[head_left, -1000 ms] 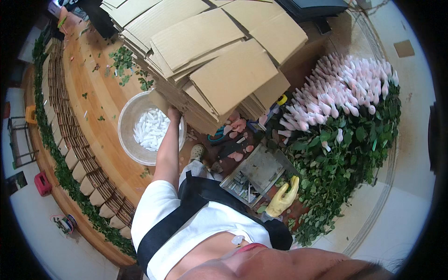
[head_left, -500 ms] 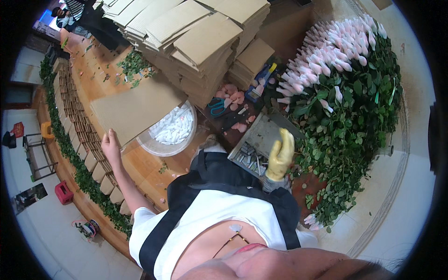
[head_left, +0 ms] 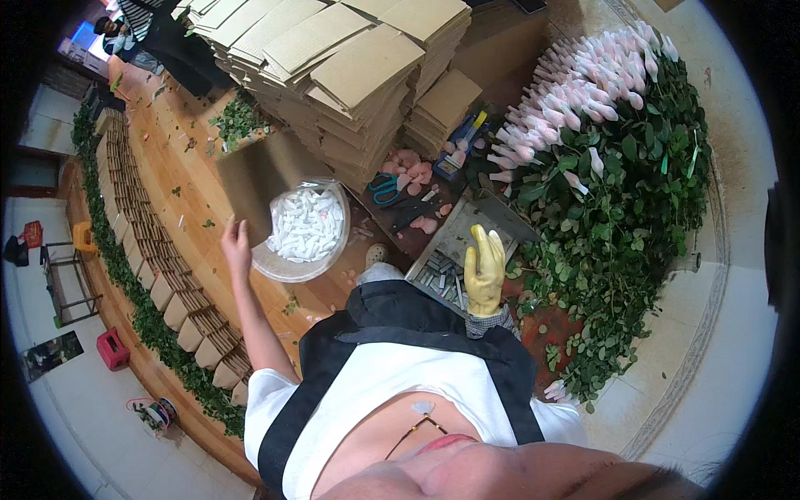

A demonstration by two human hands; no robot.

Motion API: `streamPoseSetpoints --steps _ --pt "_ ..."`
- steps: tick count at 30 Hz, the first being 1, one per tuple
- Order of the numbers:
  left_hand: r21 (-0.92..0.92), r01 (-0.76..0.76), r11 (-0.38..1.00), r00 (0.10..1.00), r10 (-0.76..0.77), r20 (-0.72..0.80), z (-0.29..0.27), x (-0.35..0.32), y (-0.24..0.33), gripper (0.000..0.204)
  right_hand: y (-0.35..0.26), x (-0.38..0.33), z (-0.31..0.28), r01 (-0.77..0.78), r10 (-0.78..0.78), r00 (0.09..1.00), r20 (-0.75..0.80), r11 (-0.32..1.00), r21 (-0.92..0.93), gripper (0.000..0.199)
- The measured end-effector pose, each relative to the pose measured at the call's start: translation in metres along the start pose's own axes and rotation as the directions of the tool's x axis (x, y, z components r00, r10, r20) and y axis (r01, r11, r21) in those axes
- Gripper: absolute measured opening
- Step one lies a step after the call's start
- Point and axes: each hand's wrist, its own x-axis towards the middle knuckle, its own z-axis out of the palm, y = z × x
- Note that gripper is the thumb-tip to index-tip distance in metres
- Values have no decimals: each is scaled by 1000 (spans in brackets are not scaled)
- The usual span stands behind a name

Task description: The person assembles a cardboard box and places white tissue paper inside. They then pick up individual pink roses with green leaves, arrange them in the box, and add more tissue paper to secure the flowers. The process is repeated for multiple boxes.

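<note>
My bare left hand (head_left: 237, 247) grips the lower edge of a brown corrugated cardboard sheet (head_left: 250, 179). The sheet is tilted beside a translucent round tub (head_left: 292, 273) filled with small white pieces (head_left: 307, 223). My right hand (head_left: 483, 271) wears a yellow-coated glove and holds nothing, with its fingers stretched upward. It hovers over the right side of a shallow metal box (head_left: 454, 242), which contains several short grey and white sticks. Right of that hand lies a large heap of leafy stems (head_left: 600, 242) topped by flower heads in pale pink sleeves (head_left: 575, 108).
A tall stack of cardboard (head_left: 367, 67) rises ahead. Teal-handled scissors (head_left: 385, 190), pink petals (head_left: 412, 171) and a blue tool (head_left: 458, 150) lie on the dark tabletop. A long row of cardboard-wrapped bundles (head_left: 137, 208) curves along the left floor. Another person (head_left: 171, 42) is at the far left.
My left hand has moved right, and the cardboard sheet has swung from flat to a steeper tilt nearer the tub. My right hand has shifted slightly left.
</note>
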Motion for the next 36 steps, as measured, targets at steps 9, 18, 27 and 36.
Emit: streamPoseSetpoints --steps 9,18,27,36 --pt "-783 460 418 848 -468 249 -106 -36 -207 24 -12 14 1 42 -42 999 12 999 -32 35" --pt "-792 472 386 736 -667 113 56 -74 -196 15 -43 38 48 236 -247 948 202 969 79 36" --pt "-879 200 434 910 -414 3 33 -70 55 20 -72 -34 272 -981 156 -74 985 -192 -44 82" --pt "-259 397 880 838 -463 -288 -96 -248 142 17 -116 -90 439 -469 -914 170 369 -405 -785 80"
